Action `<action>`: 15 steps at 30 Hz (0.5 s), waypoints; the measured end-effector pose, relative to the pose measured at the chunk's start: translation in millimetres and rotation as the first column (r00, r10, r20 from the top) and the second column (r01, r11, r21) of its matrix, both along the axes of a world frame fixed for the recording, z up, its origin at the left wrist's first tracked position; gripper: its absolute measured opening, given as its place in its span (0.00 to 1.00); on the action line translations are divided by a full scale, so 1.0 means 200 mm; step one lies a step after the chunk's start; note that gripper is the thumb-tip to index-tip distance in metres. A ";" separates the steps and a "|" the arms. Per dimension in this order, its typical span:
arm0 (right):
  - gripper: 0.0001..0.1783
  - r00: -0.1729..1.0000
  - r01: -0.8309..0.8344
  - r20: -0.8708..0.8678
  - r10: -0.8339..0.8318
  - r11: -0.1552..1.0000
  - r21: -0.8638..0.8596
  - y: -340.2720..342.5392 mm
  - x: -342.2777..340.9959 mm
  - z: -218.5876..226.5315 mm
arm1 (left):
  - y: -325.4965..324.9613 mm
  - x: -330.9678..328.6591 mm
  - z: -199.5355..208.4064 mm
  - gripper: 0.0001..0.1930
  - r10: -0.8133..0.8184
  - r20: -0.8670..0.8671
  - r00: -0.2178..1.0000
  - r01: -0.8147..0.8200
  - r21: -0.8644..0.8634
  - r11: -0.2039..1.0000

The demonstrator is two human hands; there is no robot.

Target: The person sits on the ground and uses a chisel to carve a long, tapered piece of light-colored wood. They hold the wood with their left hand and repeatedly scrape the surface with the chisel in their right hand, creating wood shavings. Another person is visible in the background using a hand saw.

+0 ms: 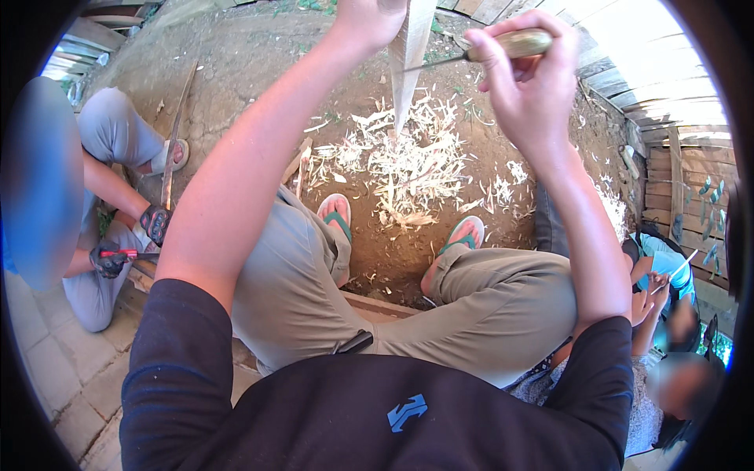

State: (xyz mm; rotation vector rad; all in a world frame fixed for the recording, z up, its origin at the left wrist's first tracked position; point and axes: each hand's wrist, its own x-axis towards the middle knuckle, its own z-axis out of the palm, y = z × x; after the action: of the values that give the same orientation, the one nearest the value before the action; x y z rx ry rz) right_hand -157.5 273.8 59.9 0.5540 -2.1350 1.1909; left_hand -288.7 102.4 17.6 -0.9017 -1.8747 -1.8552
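Observation:
At the top edge, my left hand [371,22] is closed against the upper part of a pale, tapered piece of wood [408,59]; the frame cuts off most of its fingers. The wood hangs with its narrow end down, above a heap of shavings [412,169]. My right hand [534,94] grips a wooden-handled knife [514,45], fingers curled round the handle. Its thin dark blade points left, and the tip meets the wood's face or lies just in front of it; I cannot tell which.
To the left, a person in dark gloves [153,228] holds a red-handled tool [126,253] and a long thin strip of wood [174,141]. More people [667,275] sit close on my right, one with a pale stick. A plank wall [691,165] stands at the right.

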 end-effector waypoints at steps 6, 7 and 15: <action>0.25 0.997 -0.050 -0.060 0.048 0.998 -0.035 0.05 -0.01 0.03 | 0.02 0.05 0.04 0.44 -0.132 0.054 0.990 0.134 -0.027 0.991; 0.25 1.000 0.025 -0.018 -0.023 0.989 0.146 0.03 0.01 0.02 | 0.03 0.06 0.05 0.44 -0.122 0.023 0.992 0.123 -0.017 0.992; 0.25 0.991 0.032 -0.136 -0.013 0.990 0.137 0.03 0.03 0.02 | 0.02 0.02 0.00 0.38 -0.116 -0.004 0.993 0.115 -0.047 0.992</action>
State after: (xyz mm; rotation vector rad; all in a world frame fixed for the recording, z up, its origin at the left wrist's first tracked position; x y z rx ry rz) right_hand -151.8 279.5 64.4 0.6516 -2.1129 0.9685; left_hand -284.4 105.8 18.5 -1.0515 -1.9057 -1.8785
